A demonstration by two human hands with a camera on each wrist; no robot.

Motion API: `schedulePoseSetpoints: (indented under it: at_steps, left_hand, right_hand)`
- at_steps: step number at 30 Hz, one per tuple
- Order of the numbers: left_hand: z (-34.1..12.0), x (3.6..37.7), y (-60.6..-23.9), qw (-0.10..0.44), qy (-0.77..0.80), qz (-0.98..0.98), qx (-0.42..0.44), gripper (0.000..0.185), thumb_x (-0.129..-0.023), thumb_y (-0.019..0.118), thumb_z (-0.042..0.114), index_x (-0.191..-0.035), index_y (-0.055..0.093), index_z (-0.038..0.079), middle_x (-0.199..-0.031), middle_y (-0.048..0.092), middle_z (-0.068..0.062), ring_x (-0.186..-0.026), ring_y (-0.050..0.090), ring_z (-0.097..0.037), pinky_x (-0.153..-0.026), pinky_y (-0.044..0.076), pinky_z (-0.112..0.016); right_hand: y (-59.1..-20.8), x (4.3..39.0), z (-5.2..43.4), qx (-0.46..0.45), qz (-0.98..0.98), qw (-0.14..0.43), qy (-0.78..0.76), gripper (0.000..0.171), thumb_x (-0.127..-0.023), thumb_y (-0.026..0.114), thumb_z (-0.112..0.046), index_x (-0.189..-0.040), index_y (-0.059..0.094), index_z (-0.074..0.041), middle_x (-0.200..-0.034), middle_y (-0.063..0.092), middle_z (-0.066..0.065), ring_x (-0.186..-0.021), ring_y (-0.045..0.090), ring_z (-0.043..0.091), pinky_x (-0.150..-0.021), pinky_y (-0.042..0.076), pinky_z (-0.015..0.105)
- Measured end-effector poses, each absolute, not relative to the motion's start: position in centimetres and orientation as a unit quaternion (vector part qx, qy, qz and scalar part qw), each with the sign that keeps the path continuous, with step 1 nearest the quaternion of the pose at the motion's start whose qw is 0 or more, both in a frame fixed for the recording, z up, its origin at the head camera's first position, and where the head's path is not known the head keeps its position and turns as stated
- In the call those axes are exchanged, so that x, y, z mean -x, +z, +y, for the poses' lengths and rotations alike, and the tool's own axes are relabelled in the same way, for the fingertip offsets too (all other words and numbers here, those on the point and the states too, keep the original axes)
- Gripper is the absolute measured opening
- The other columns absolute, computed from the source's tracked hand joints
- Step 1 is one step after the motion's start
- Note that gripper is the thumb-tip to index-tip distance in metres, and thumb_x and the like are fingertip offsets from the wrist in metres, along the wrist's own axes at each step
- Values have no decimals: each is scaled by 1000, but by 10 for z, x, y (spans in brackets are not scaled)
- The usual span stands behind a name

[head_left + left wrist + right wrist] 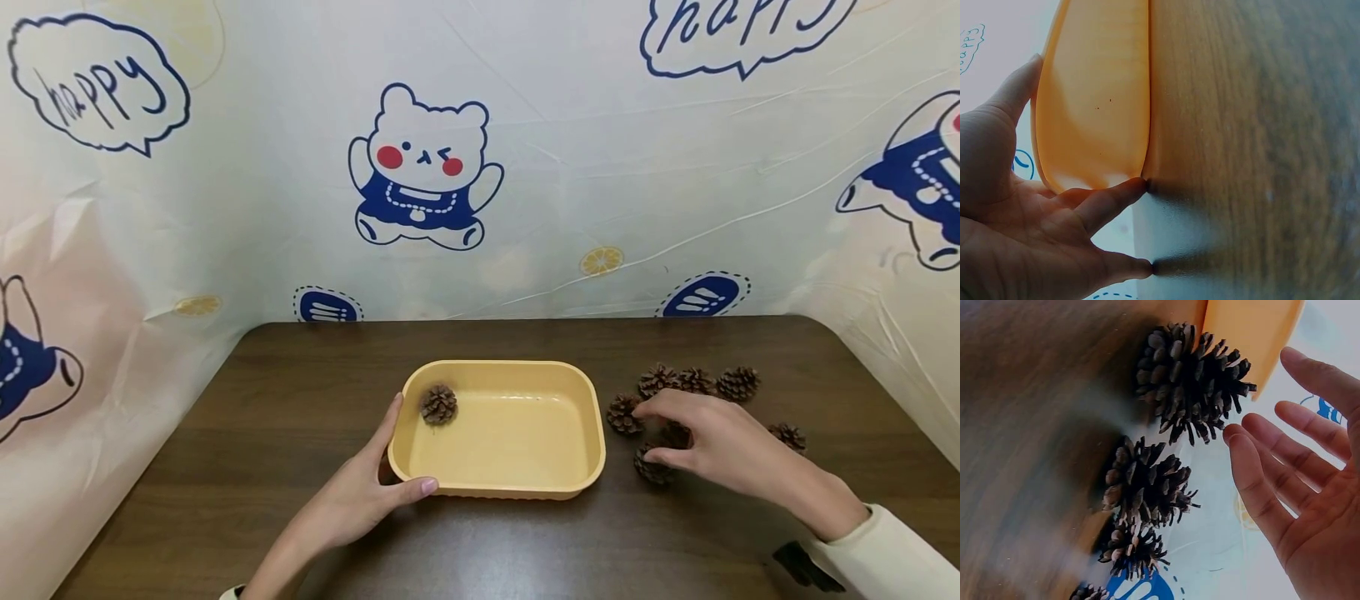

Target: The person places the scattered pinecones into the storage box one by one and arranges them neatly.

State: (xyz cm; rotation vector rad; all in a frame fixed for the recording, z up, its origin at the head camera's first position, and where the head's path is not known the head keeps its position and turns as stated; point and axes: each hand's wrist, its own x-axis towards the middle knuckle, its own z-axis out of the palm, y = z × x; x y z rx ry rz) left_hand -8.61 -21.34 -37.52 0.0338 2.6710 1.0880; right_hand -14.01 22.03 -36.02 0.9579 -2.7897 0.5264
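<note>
A yellow plastic tray point(577, 433) sits on the dark wooden table point(300, 400). One pine cone point(438, 404) lies in its far left corner. My left hand point(390, 471) cradles the tray's near left corner, thumb on the front wall and fingers along the left wall; in the left wrist view the left hand point(1022, 212) lies with straight fingers against the tray wall point(1097, 106). My right hand point(712, 433) hovers, fingers spread, over loose pine cones right of the tray, nearest one cone point(624, 414) and another point(652, 467). In the right wrist view the right hand point(1297, 487) holds nothing beside a large cone point(1191, 381).
More pine cones lie in a row behind my right hand point(658, 379), point(738, 383), and one further right point(787, 436). A cartoon-printed sheet point(480, 167) walls in the table at the back and both sides. A dark object point(802, 567) lies by my right sleeve.
</note>
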Motion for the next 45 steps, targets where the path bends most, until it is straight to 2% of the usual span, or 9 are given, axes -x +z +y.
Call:
schedulePoseSetpoints:
  at_steps: [3, 12, 19, 27, 36, 45]
  left_hand:
    - [-214, 86, -375, 128, 376, 918, -13, 120, -87, 81, 57, -169, -4, 37, -173, 22, -17, -152, 37, -46, -116, 36, -68]
    - [-215, 86, -377, 127, 375, 918, -14, 120, -87, 81, 58, -169, -4, 37, -173, 23, -17, -151, 39, -46, -115, 37, -68]
    - [-215, 86, -377, 126, 374, 919, -15, 120, -87, 81, 57, -169, -4, 37, -173, 24, -17, -150, 41, -45, -115, 37, -68]
    - [-215, 86, -378, 126, 376, 918, -17, 119, -87, 80, 58, -168, -5, 39, -173, 25, -16, -150, 41, -45, -115, 37, -68]
    - [-216, 85, -377, 127, 378, 917, -16, 119, -87, 80, 58, -168, -5, 41, -173, 26, -16, -150, 41, -44, -115, 38, -67]
    - [-215, 86, -377, 127, 378, 917, -15, 119, -87, 80, 58, -168, -5, 41, -173, 26, -15, -150, 41, -44, -115, 38, -67]
  right_hand:
    - [-362, 140, 221, -321, -929, 68, 172, 44, -81, 91, -30, -120, 75, -18, -120, 76, -1, -110, 73, 27, -88, 60, 49]
    - [-369, 136, 226, -316, -932, 51, 168, 46, -81, 91, -30, -123, 74, -20, -123, 75, -3, -113, 72, 26, -90, 60, 49]
    - [-377, 135, 229, -338, -924, 62, 166, 46, -78, 93, -26, -120, 75, -20, -119, 74, -6, -107, 72, 20, -85, 61, 42]
    - [-379, 136, 230, -353, -919, 39, 174, 44, -80, 92, -21, -120, 74, -13, -116, 71, -4, -96, 68, 8, -78, 61, 33]
    - [-381, 139, 229, -359, -916, 21, 177, 41, -80, 92, -22, -116, 74, -13, -114, 72, -4, -102, 72, 21, -84, 62, 39]
    - [-382, 139, 230, -358, -917, 19, 175, 41, -79, 93, -23, -115, 75, -13, -111, 71, -5, -99, 72, 20, -82, 62, 38]
